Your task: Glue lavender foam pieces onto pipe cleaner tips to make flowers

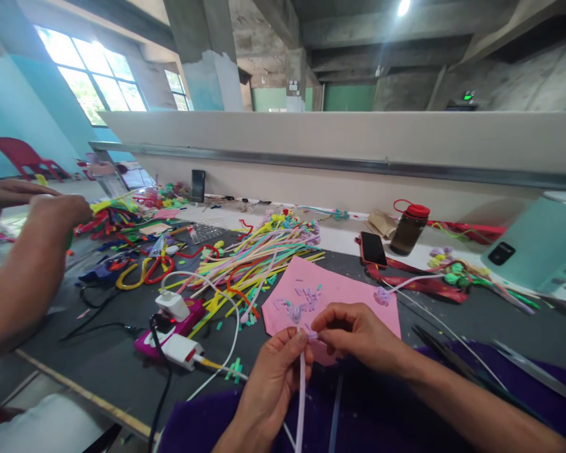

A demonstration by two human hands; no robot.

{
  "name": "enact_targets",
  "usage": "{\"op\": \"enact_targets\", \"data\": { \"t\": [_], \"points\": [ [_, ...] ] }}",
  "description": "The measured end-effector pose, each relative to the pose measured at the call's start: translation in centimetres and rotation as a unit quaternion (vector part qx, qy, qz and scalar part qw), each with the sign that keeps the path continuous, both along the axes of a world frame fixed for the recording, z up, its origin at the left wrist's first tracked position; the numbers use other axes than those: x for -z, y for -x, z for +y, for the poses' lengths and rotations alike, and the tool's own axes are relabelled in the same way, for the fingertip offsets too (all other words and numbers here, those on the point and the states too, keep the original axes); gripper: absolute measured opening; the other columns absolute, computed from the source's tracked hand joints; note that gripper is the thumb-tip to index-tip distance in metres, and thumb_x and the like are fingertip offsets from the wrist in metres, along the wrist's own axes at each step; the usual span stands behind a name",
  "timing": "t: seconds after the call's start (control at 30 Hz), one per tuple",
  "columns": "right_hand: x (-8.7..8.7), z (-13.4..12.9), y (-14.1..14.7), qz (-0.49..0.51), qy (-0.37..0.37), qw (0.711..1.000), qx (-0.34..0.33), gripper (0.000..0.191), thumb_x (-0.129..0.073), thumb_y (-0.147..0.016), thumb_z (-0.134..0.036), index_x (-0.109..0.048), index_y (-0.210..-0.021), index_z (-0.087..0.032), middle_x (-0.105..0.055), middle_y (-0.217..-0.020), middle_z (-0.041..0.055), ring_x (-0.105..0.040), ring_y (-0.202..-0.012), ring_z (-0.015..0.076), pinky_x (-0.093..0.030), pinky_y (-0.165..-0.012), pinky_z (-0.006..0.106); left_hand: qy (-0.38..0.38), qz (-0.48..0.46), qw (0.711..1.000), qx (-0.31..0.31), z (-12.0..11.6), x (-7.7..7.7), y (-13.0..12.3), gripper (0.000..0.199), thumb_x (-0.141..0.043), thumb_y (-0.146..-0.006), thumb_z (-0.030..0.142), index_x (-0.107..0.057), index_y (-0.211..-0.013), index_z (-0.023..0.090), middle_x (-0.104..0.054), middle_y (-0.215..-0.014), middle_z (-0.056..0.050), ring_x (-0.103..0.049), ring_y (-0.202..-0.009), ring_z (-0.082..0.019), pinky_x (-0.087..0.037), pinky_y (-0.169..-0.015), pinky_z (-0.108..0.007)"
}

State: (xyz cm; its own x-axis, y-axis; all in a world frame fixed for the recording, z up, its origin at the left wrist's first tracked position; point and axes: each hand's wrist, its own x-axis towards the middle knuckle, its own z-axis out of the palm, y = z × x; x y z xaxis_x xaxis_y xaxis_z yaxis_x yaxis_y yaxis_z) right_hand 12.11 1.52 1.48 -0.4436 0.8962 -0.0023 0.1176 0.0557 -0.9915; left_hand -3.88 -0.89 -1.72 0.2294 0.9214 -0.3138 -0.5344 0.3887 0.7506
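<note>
My left hand is closed around a pale purple pipe cleaner stem, its thumb and forefinger pinching near the top. Just above those fingertips shows a cluster of purple loops; I cannot tell whether it is joined to the stem. Close beside, my right hand pinches a short purple piece between thumb and fingers. Both hands work over a pink sheet, where short purple cut pieces lie scattered. At the sheet's right side rests a finished-looking purple blossom on a pale stem.
A pile of pipe cleaners lies ahead, left of the sheet. Nearer are a magenta power strip with chargers, and yellow-and-red-handled scissors. A phone, bottle and teal container stand right. Another person's arms reach in at left.
</note>
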Motion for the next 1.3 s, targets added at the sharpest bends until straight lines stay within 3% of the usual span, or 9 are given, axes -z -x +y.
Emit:
{"op": "enact_targets", "data": {
  "t": [0.33, 0.77, 0.97, 1.1, 1.3],
  "points": [
    [0.8, -0.3, 0.2, 0.060, 0.038, 0.997, -0.026, 0.006, -0.058, -0.072, -0.015, -0.061, -0.077, -0.014, -0.058, -0.059, -0.0023, -0.049, -0.050, 0.0072, -0.037, -0.047, 0.017, -0.022, 0.018, 1.000, 0.002, 0.0, 0.4, -0.2, 0.015, -0.065, -0.073, 0.025, -0.056, -0.068, 0.014, -0.058, -0.051, 0.001, -0.046, -0.040, -0.005, -0.032, -0.040, -0.015],
    [0.4, -0.7, 0.5, 0.009, 0.047, 0.999, -0.006, 0.005, -0.055, -0.072, -0.015, -0.060, -0.074, -0.013, -0.059, -0.058, -0.0016, -0.049, -0.049, 0.0077, -0.035, -0.043, 0.016, -0.045, 0.045, 0.998, 0.001, -0.1, 0.4, -0.2, 0.015, -0.065, -0.073, 0.026, -0.056, -0.069, 0.014, -0.058, -0.051, 0.002, -0.047, -0.039, -0.004, -0.032, -0.040, -0.014],
    [0.9, -1.0, 0.3, 0.008, -0.139, 0.990, 0.023, 0.014, -0.059, -0.070, -0.007, -0.065, -0.080, -0.015, -0.059, -0.072, 0.0001, -0.054, -0.063, 0.0107, -0.041, -0.057, 0.021, 0.006, -0.038, 0.998, 0.042, 0.1, 0.5, 0.0, 0.020, -0.067, -0.070, 0.027, -0.055, -0.064, 0.013, -0.055, -0.045, 0.003, -0.042, -0.033, -0.003, -0.028, -0.034, -0.013],
    [1.0, -1.0, 0.3, 0.055, -0.207, 0.977, 0.009, 0.011, -0.061, -0.073, -0.008, -0.066, -0.079, -0.016, -0.059, -0.074, 0.0017, -0.055, -0.070, 0.0128, -0.043, -0.063, 0.023, 0.035, -0.071, 0.992, 0.094, 0.1, 0.6, -0.1, 0.022, -0.071, -0.066, 0.029, -0.057, -0.068, 0.013, -0.056, -0.044, 0.002, -0.042, -0.030, -0.003, -0.026, -0.032, -0.012],
    [1.1, -1.6, 0.7, 0.027, -0.299, 0.953, 0.037, 0.006, -0.061, -0.074, -0.011, -0.060, -0.076, -0.016, -0.055, -0.075, 0.0011, -0.051, -0.067, 0.0111, -0.040, -0.057, 0.021, 0.038, -0.056, 0.995, 0.068, -0.3, 0.5, -0.5, 0.025, -0.075, -0.060, 0.030, -0.057, -0.068, 0.014, -0.056, -0.043, 0.003, -0.045, -0.030, -0.004, -0.029, -0.032, -0.012]
  ]
}}
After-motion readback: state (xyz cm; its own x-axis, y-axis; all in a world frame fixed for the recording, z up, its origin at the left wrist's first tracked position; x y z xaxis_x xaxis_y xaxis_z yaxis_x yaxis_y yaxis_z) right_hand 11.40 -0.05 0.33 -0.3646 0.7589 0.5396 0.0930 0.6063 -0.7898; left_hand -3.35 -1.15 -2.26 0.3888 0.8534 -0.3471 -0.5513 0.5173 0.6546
